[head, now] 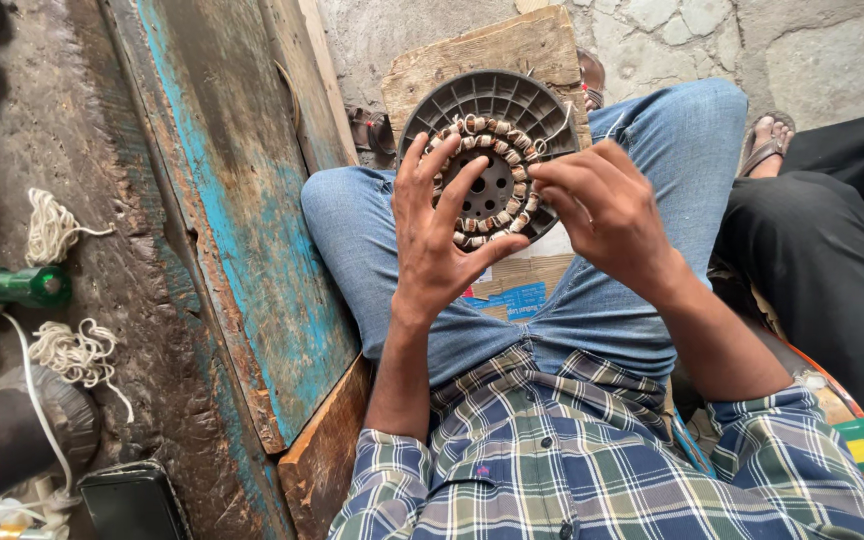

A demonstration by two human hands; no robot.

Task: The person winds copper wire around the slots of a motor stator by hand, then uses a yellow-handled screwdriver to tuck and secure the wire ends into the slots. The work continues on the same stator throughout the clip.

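Head view: left hand point(439, 245) hides stator point(490, 160) rim.

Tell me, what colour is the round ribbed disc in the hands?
Dark grey disc, seen best in the head view.

Matt ribbed plastic disc point(512, 100), rough peeling-painted wooden bench point(242, 220)

Your blue, green and white plaid cotton shirt point(592, 470), short sleeves, your faded blue denim jeans point(642, 250), both forearms bare
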